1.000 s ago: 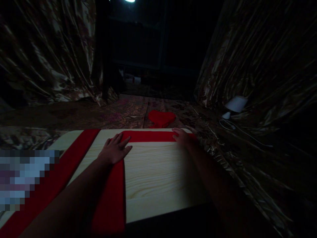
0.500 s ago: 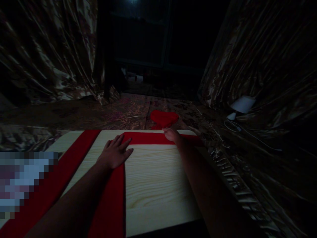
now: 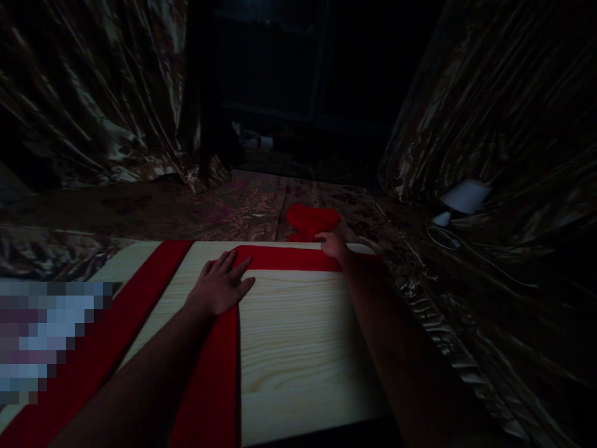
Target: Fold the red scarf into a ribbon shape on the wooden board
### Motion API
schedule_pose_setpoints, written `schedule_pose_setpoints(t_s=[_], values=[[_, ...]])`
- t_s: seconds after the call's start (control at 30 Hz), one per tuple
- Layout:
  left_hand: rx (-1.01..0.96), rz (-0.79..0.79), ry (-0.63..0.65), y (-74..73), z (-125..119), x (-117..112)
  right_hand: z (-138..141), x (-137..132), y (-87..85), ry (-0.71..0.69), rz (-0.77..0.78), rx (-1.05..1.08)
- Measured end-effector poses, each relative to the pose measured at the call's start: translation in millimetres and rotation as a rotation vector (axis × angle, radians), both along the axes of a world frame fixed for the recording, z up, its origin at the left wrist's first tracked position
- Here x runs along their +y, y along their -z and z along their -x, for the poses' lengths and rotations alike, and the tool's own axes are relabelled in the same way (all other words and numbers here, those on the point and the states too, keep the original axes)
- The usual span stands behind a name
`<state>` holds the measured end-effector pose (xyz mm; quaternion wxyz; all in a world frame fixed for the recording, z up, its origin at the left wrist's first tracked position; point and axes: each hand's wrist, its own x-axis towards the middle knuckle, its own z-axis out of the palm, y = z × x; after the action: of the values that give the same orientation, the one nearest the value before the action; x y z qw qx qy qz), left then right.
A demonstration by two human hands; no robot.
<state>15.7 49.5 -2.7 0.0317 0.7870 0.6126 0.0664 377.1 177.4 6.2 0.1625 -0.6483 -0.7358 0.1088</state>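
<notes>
My left hand (image 3: pixel 221 287) lies flat on the pale wooden board (image 3: pixel 298 336), the fingers spread and pressing on the red cloth strip (image 3: pixel 219 373) at the place where it turns. From the near edge of the board this strip runs away from me under my left forearm. Under my palm it bends to the right and goes along the far edge of the board toward the far right corner. It lies flat on the wood.

To the left, a second red band (image 3: pixel 116 323) crosses the board on a slant, from the near left side up to the far edge. It is apart from the strip under my hand. A blurred patch covers the near left part of the board, and I cannot tell what is there.

My right hand (image 3: pixel 332 244) is at the far edge near the right corner, resting on the end part of the same strip. Its fingers are curled over the cloth, but the light is weak and I cannot tell if they pinch it or only press on it.

Just behind the far edge, close to my right hand, a red bunched piece of cloth (image 3: pixel 311 220) lies on the dark patterned fabric (image 3: pixel 196 211). Farther right, well apart from the board, a small white lamp (image 3: pixel 461 199) stands with a thin white cable (image 3: pixel 445 238) beside it. Shiny dark curtains (image 3: pixel 93 93) hang on both sides.
</notes>
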Motion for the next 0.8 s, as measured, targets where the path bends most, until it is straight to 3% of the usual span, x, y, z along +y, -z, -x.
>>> schedule_pose_setpoints(t_s=[0.2, 0.5, 0.6, 0.8], values=[[-0.019, -0.01, 0.008, 4.6, 2, 2, 1, 6, 3.5, 0.025, -0.097, 0.188], [-0.038, -0.007, 0.011, 2.6, 1, 1, 2, 11, 7.5, -0.163, 0.042, 0.196], [-0.033, -0.011, 0.003, 1.4, 1, 0, 1, 12, 4.7, -0.086, 0.007, 0.168], [-0.033, -0.025, 0.006, 2.4, 1, 0, -7, 11, -1.0, 0.21, -0.173, 0.139]])
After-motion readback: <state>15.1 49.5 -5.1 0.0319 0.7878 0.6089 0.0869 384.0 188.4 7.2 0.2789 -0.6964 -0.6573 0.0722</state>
